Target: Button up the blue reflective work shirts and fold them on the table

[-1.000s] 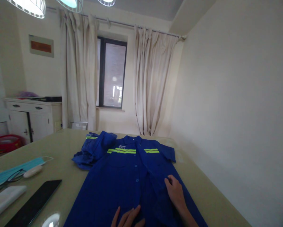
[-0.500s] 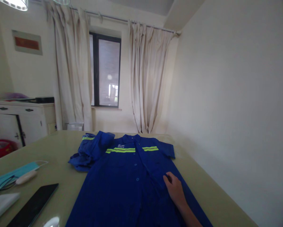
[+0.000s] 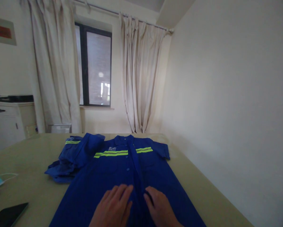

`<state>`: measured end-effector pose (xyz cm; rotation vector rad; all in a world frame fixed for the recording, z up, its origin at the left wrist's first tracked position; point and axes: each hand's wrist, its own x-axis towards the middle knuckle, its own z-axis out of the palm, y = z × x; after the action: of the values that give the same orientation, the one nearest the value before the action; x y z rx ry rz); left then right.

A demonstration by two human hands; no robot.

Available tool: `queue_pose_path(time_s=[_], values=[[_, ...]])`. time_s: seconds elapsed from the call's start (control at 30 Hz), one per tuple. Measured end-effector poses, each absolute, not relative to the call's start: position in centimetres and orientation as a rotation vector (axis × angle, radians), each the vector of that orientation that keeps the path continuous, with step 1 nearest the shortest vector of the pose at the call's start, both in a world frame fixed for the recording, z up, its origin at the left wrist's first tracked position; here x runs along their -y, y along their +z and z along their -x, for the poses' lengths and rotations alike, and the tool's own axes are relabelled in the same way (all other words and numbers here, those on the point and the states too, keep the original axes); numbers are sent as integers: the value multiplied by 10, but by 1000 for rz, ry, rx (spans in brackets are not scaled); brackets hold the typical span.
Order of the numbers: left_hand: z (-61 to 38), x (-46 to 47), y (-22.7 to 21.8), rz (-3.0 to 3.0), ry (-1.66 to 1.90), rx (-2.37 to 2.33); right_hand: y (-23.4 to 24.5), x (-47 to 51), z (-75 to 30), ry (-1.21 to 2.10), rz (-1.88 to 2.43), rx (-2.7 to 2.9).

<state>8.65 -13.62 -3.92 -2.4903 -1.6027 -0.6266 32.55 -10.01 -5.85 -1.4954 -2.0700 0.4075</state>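
Left hand (image 3: pixel 113 206), lower centre: flat on the shirt (image 3: pixel 122 176), fingers spread, gripping nothing. Right hand (image 3: pixel 159 206) just beside it: fingers loosely apart, resting at the button strip. Shirt: blue, spread on the table (image 3: pixel 28 176), long axis from bottom edge toward the window (image 3: pixel 95 66), collar at far end. Yellow stripes across chest; small pale chest print, unreadable. Second blue garment (image 3: pixel 70 154), bunched, middle left.

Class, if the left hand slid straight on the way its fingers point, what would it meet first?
Probably the buttoned front strip of the blue shirt, just beyond the fingers of the left hand; the hand lies flat on that shirt.
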Motion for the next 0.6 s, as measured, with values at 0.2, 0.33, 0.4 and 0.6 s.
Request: queue_pose_path(time_s=[0.2, 0.33, 0.4, 0.6], values=[[-46, 53, -59, 2391, -336, 2050, -37, 99, -298, 603, 1313, 2376], [-23, 34, -69, 2485, -340, 2021, -35, 68, -330, 707, 1436, 1981], [-17, 24, -66, 2467, -321, 2035, -38, 58, -349, 718, 1525, 1714], [-32, -7, -44, 2316, -146, 2042, -41, 81, -343, 731, 1461, 1853]])
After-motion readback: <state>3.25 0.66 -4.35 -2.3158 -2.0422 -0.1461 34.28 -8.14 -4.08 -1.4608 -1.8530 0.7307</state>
